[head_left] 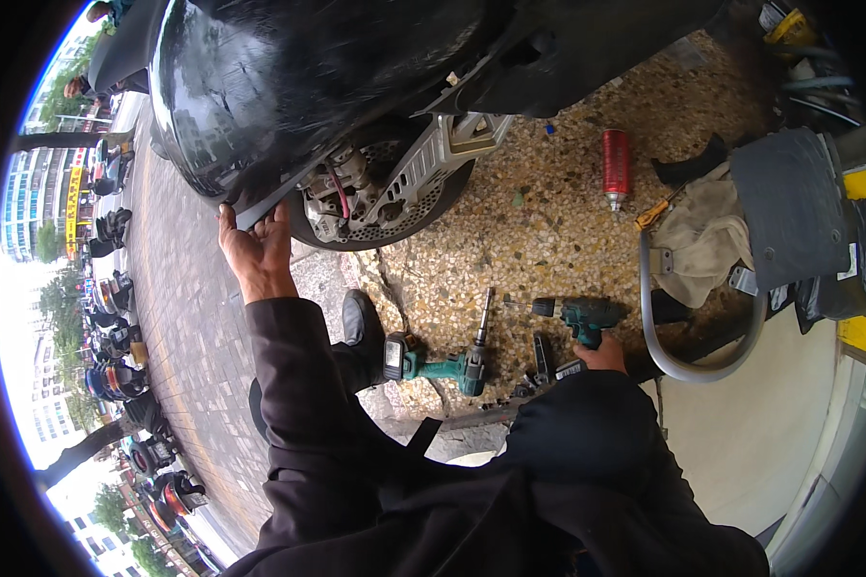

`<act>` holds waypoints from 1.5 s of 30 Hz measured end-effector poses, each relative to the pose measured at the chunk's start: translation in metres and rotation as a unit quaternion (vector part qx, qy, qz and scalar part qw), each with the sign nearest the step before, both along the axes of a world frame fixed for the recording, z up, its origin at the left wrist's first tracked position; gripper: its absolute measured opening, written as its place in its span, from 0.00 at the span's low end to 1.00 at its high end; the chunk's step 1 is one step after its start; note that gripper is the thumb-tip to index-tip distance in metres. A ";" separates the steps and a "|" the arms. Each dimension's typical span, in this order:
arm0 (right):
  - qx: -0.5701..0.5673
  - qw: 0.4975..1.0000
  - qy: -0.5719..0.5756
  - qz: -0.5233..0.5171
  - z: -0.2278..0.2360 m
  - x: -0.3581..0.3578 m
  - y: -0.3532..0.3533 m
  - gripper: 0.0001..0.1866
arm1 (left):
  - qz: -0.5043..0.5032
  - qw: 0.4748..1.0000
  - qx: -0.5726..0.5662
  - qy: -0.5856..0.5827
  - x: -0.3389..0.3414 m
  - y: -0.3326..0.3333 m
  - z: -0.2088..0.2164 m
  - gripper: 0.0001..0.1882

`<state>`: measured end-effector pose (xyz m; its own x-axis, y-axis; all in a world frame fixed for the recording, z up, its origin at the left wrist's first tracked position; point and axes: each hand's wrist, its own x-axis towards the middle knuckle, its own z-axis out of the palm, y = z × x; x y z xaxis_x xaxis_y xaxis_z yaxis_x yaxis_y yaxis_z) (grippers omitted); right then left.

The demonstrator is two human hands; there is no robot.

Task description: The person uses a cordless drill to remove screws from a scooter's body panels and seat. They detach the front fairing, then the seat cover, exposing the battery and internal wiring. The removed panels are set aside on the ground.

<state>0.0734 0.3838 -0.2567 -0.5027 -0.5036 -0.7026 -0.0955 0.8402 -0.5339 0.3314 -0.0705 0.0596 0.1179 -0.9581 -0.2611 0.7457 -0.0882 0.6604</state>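
Observation:
At the lower edge of a black motor scooter's body panel (260, 77), my left hand (262, 258) is closed, with fingers and thumb on either side of a dark strip at the panel's edge. Just right of it sits the scooter's wheel (409, 231) with a drilled brake disc and a silver slotted arm. My right hand (603, 356) wraps around the grip of a green cordless drill (587, 315), low over the speckled floor, its bit pointing left. A second green power tool (457, 370), with a long socket, lies left of the drill. Small dark tools (543, 358) lie between them.
A red spray can (616, 165) lies on the floor. Farther right are an orange-handled screwdriver (652, 213), a beige cloth (707, 236), a dark grey bag (789, 202) and a curved grey tube (707, 373). My shoe (360, 322) stands below the wheel. Parked scooters line the street at left.

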 end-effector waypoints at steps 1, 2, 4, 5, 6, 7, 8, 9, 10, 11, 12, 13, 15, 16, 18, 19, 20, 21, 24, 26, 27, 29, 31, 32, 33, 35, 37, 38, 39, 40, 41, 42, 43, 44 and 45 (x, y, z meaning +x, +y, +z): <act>-0.007 1.000 0.002 -0.004 0.000 0.000 0.000 0.29 | 0.001 1.000 0.008 0.002 0.000 -0.001 -0.001 0.22; -0.007 1.000 -0.001 -0.008 0.001 0.000 0.001 0.29 | 0.003 1.000 -0.006 -0.017 0.000 -0.001 -0.003 0.22; -0.023 1.000 0.000 -0.005 0.002 0.000 0.001 0.30 | -0.003 1.000 -0.013 -0.006 0.001 0.000 -0.005 0.22; -0.038 0.999 0.005 0.001 0.002 0.000 0.001 0.31 | -0.004 1.000 -0.005 -0.022 0.002 0.002 -0.005 0.22; -0.048 0.999 0.008 0.006 0.003 0.000 0.001 0.31 | -0.007 0.999 -0.020 -0.032 0.003 0.002 -0.004 0.22; -0.058 0.998 0.011 0.012 0.002 -0.001 0.000 0.32 | -0.013 0.998 -0.028 -0.050 0.003 0.002 -0.005 0.23; -0.057 0.998 0.012 0.019 0.002 -0.001 0.001 0.33 | -0.025 0.999 -0.008 -0.034 0.003 0.002 -0.005 0.23; -0.039 0.999 0.015 0.031 0.001 -0.003 0.000 0.33 | -0.019 0.999 -0.006 -0.029 0.002 0.001 -0.006 0.24; -0.044 0.998 0.011 0.037 0.000 -0.003 0.001 0.34 | -0.015 1.000 0.005 -0.005 0.002 0.002 -0.007 0.24; -0.039 0.998 0.009 0.045 0.000 -0.003 0.001 0.34 | -0.024 1.000 -0.001 0.008 0.001 0.002 -0.006 0.25; -0.050 0.998 0.017 0.044 0.000 -0.004 0.001 0.34 | 0.000 1.000 -0.019 -0.022 -0.001 0.001 -0.007 0.25; -0.049 0.998 0.012 0.048 0.001 -0.004 0.001 0.31 | 0.000 1.000 -0.001 -0.006 -0.001 0.003 -0.006 0.25; -0.016 0.999 -0.036 0.018 0.006 -0.006 0.000 0.28 | 0.013 1.000 0.000 -0.017 -0.005 0.004 -0.007 0.25; -0.007 0.998 -0.058 0.005 0.010 -0.007 -0.001 0.27 | 0.018 1.000 0.002 -0.017 -0.007 0.005 -0.007 0.25; -0.080 0.993 -0.085 0.004 0.021 -0.008 -0.003 0.25 | 0.025 1.000 0.000 0.009 -0.009 0.006 -0.006 0.25; -0.074 0.992 -0.106 0.001 0.026 -0.011 -0.006 0.24 | 0.021 1.000 -0.001 0.015 -0.009 0.006 -0.006 0.25; -0.070 0.990 -0.122 0.006 0.031 -0.013 -0.011 0.24 | 0.022 1.000 0.009 0.009 -0.008 0.006 -0.005 0.24; -0.022 0.989 -0.146 0.006 0.038 -0.012 -0.011 0.23 | 0.023 0.999 0.025 0.002 -0.007 0.006 -0.005 0.24; 0.040 0.995 -0.086 0.011 0.055 -0.010 -0.020 0.22 | -0.016 0.998 0.062 -0.008 -0.005 0.011 -0.004 0.30; 0.001 0.995 -0.087 0.053 0.064 -0.008 -0.025 0.23 | -0.050 0.992 0.119 0.013 -0.002 0.022 0.002 0.34; -0.012 0.993 -0.098 0.063 0.068 -0.008 -0.027 0.24 | -0.045 0.988 0.149 -0.011 -0.002 0.028 0.007 0.39; -0.029 0.988 -0.128 0.077 0.074 -0.010 -0.033 0.25 | -0.039 0.978 0.151 -0.141 -0.002 0.045 0.024 0.31; -0.092 0.976 -0.190 0.061 0.081 -0.014 -0.042 0.24 | -0.078 0.959 0.018 -0.270 0.001 0.046 0.062 0.23; -0.094 0.970 -0.218 0.060 0.085 -0.016 -0.046 0.23 | -0.073 0.931 -0.055 -0.353 0.001 0.046 0.085 0.20; -0.131 0.958 -0.249 0.057 0.091 -0.018 -0.051 0.24 | -0.048 0.897 -0.170 -0.405 -0.005 0.039 0.105 0.20; -0.138 0.945 -0.293 0.050 0.105 -0.022 -0.061 0.25 | 0.010 0.785 -0.335 -0.522 -0.028 0.004 0.150 0.21; -0.164 0.951 -0.251 0.073 0.119 -0.023 -0.068 0.26 | 0.013 0.663 -0.464 -0.588 -0.062 -0.029 0.188 0.23; -0.172 0.954 -0.234 0.078 0.125 -0.022 -0.070 0.27 | -0.001 0.610 -0.531 -0.589 -0.084 -0.045 0.202 0.25; -0.192 0.943 -0.265 0.062 0.128 -0.022 -0.069 0.28 | 0.022 0.542 -0.539 -0.644 -0.107 -0.058 0.213 0.26; -0.162 0.955 -0.237 0.072 0.128 -0.020 -0.068 0.27 | 0.044 0.453 -0.596 -0.662 -0.130 -0.069 0.221 0.26; -0.141 0.961 -0.221 0.092 0.125 -0.018 -0.066 0.26 | 0.068 0.404 -0.577 -0.707 -0.153 -0.077 0.224 0.28; -0.163 0.959 -0.203 0.112 0.117 -0.016 -0.062 0.25 | 0.106 0.329 -0.605 -0.717 -0.173 -0.083 0.226 0.30; -0.157 0.961 -0.208 0.094 0.107 -0.012 -0.055 0.26 | 0.095 0.292 -0.577 -0.757 -0.190 -0.088 0.229 0.32; -0.106 0.972 -0.182 0.101 0.093 -0.008 -0.050 0.25 | 0.085 0.243 -0.542 -0.800 -0.202 -0.089 0.228 0.35; -0.091 0.976 -0.162 0.110 0.076 -0.004 -0.046 0.25 | 0.007 0.282 -0.489 -0.826 -0.211 -0.089 0.226 0.39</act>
<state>0.0693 0.3382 -0.1811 -0.1347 -0.7053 -0.6960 -0.0650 0.7072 -0.7041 0.1208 -0.1599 0.2858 -0.6892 -0.4732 0.5487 -0.6534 0.7332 -0.1884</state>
